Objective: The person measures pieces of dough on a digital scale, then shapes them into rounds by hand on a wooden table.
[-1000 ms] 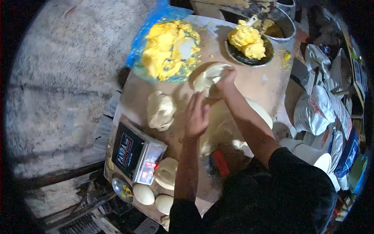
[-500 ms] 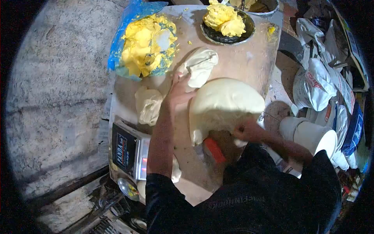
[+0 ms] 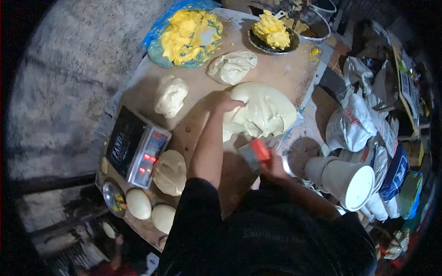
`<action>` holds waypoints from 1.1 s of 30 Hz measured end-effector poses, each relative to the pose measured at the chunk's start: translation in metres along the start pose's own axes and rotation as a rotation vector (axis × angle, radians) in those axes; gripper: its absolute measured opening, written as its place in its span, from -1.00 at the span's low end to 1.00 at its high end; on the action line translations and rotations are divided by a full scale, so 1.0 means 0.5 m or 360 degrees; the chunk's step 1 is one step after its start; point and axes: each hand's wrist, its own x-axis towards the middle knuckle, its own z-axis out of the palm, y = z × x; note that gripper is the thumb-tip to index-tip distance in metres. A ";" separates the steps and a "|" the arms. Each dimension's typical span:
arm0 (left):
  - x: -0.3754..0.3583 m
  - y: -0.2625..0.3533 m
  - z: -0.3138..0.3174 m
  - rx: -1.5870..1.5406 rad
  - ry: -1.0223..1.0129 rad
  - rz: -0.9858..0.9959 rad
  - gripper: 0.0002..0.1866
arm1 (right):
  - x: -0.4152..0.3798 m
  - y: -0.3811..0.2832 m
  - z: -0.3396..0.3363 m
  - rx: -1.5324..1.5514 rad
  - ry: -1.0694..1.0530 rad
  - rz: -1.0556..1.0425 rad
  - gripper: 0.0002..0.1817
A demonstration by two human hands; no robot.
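A large mass of pale dough [image 3: 271,103] lies on the wooden worktable [image 3: 198,126]. My left hand [image 3: 229,104] grips its left edge, with some fingers hidden against the dough. Close to my body, my right hand [image 3: 275,166] is wrapped around the red handle of a dough scraper [image 3: 252,155]. The scraper's grey metal blade points left, just below the dough mass. A smaller folded dough piece [image 3: 232,67] rests beyond my left hand, and another dough piece [image 3: 171,96] sits to the left.
A digital scale [image 3: 138,147] with red digits stands at the left, beside several rounded dough pieces [image 3: 169,172]. Yellow fat [image 3: 191,34] lies on blue plastic at the back, with more in a dark bowl [image 3: 276,49]. White buckets [image 3: 343,179] and sacks stand right. Another person's hand [image 3: 119,241] shows lower left.
My left hand has left the smaller dough piece and moved onto the large mass. My right hand has come off the dough and now holds the scraper. The view has shifted.
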 end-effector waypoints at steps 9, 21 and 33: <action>-0.604 -0.121 0.244 -0.0299 0.0459 0.0103 -0.45 | 0.102 -0.193 -0.004 -0.1307 0.0031 -0.0491 -0.56; -0.802 -0.340 0.299 -0.0515 0.0234 -0.0124 -0.35 | -0.082 -0.186 -0.010 -0.1417 -0.0520 -0.0353 -0.62; -0.540 -0.002 0.287 0.0253 0.0873 -0.0351 0.02 | 0.042 -0.140 0.078 -0.1540 -0.0398 -0.0491 -0.44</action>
